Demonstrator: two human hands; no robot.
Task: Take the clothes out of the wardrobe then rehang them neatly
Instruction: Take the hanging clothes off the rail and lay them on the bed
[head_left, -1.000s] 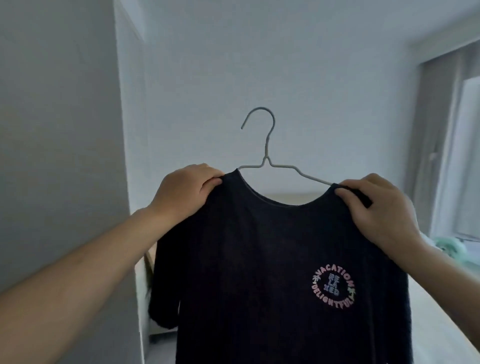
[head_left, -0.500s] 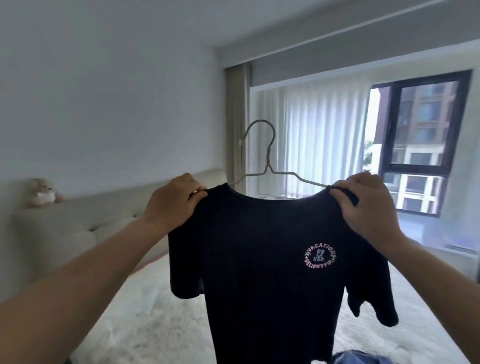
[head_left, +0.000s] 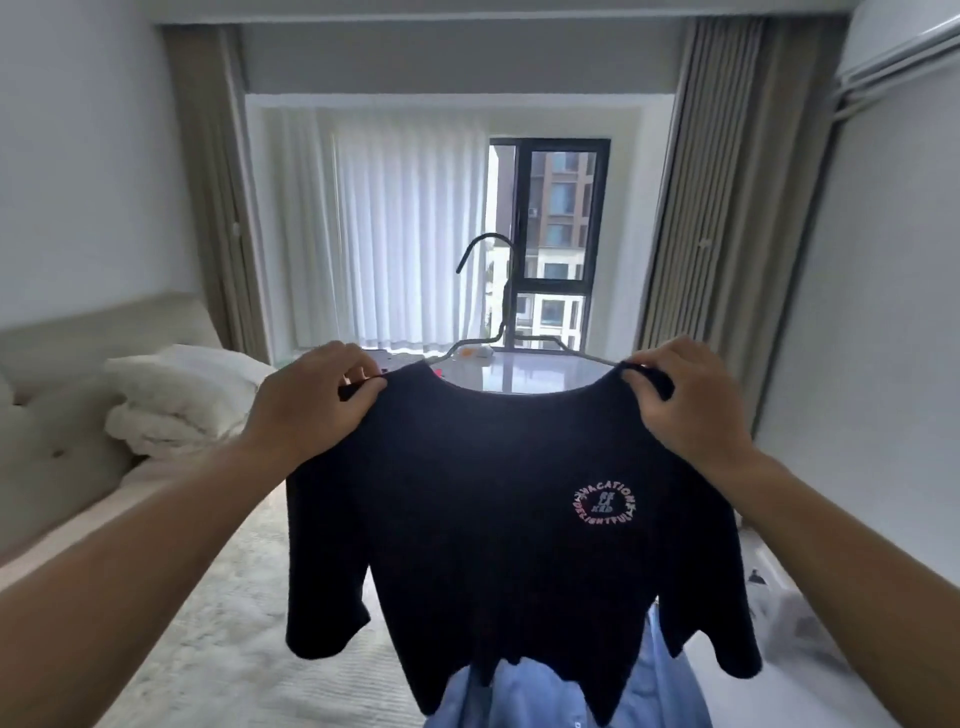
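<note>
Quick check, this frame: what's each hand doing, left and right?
Left hand: closed, pinching the shoulder of the black T-shirt on the wire hanger.
Right hand: closed, pinching the shirt's other shoulder.

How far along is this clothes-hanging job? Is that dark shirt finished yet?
Done: the dark navy T-shirt with the round pink logo is out of the wardrobe and sits on the thin grey wire hanger. In hand: the left hand and right hand each pinch a shoulder, holding it up over the bed. Left: hanging it back up; a light blue shirt lies below, apparently waiting.
</note>
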